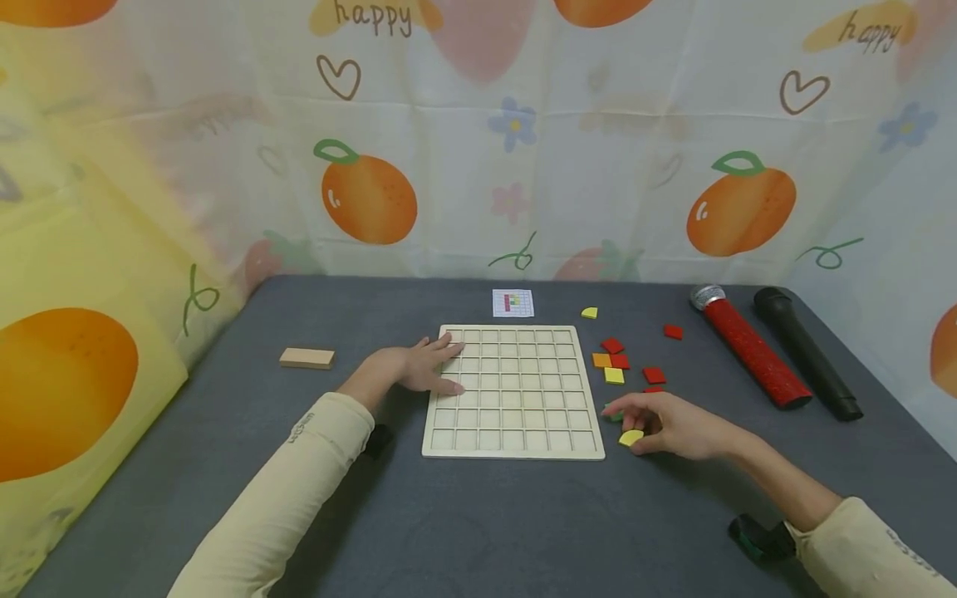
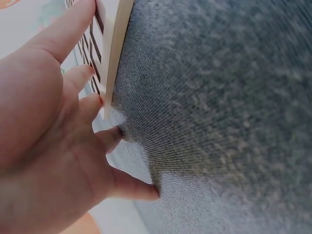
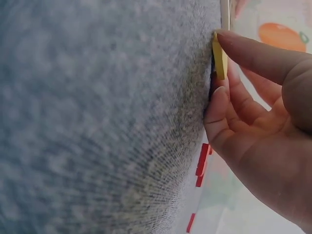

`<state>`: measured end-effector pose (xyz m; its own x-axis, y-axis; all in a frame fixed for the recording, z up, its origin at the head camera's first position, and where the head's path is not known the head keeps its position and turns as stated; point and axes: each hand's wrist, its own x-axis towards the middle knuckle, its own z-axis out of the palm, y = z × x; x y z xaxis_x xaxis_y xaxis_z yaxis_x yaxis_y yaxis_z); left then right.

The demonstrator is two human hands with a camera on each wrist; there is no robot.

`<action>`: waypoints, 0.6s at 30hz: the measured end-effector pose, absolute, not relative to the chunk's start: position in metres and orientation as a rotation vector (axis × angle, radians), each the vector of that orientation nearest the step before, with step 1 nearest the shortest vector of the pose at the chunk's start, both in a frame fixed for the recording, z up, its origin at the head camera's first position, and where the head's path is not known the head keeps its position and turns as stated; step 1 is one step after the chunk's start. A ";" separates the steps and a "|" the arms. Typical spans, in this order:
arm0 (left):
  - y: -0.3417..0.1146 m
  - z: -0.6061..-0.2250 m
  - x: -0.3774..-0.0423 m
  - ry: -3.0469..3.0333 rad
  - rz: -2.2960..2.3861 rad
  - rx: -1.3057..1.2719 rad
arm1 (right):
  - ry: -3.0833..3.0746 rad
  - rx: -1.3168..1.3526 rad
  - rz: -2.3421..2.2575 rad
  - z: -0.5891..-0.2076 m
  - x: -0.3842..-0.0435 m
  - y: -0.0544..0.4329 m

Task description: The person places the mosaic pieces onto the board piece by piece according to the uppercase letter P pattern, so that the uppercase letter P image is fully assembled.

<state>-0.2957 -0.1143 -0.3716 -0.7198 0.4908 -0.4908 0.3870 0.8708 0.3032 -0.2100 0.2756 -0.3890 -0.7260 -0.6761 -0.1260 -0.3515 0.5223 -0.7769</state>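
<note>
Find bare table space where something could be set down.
Bare: near side of the grid board, between the left sleeve and right sleeve; far left, between the wooden block and the pattern card. Crowded: between the grid board and red microphone, with loose tiles and the right hand.

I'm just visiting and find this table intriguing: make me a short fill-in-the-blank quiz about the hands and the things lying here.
1. The right hand pinches a small ____ piece just off the board's edge.
2. The left hand rests on the ____ side of the gridded board, as the head view shows it.
3. Beside the black microphone lies a silver-headed microphone whose handle is ____.

Missing words: yellow; left; red.
</note>
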 end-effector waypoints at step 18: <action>-0.115 -0.371 -0.293 2.467 0.277 0.632 | 2.400 -0.714 -1.046 -0.382 -0.225 0.272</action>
<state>-0.2933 -0.1152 -0.3706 -0.7249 0.4958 -0.4782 0.3774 0.8666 0.3264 -0.2248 0.2715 -0.3820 -0.7777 -0.6043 -0.1730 -0.2845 0.5838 -0.7604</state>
